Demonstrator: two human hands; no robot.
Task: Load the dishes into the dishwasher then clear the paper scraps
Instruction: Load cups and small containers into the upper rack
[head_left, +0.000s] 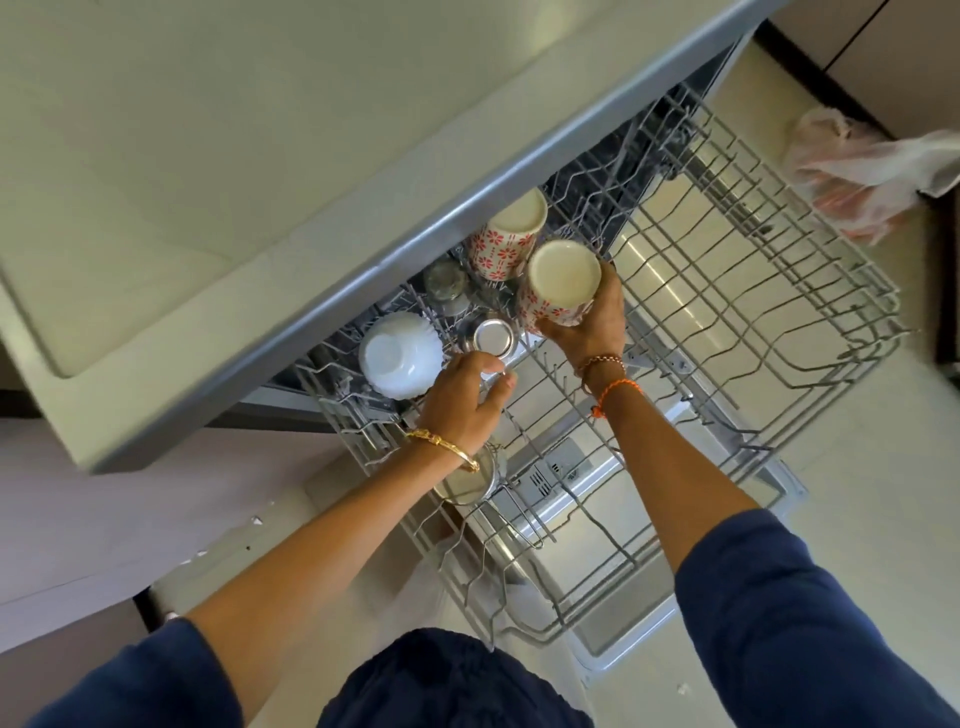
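Note:
The grey wire dishwasher rack (753, 312) is pulled out below the counter. My right hand (589, 325) grips an upturned cream cup with red flowers (561, 280), held over the rack's back left part. A second flowered cup (506, 239) stands upturned just behind it. My left hand (462, 397) is closed on a clear glass (491, 376) beside an upturned white bowl (400, 356). A small steel cup (491, 338) and a glass tumbler (447, 286) sit upside down between bowl and cups. A steel vessel (467, 483) shows under my left wrist.
The counter's grey edge (363, 270) overhangs the rack's back left. The open dishwasher door (649, 597) lies beneath the rack. A crumpled plastic bag (872, 176) lies on the floor at the far right. Small white scraps (254, 522) lie on the floor at left.

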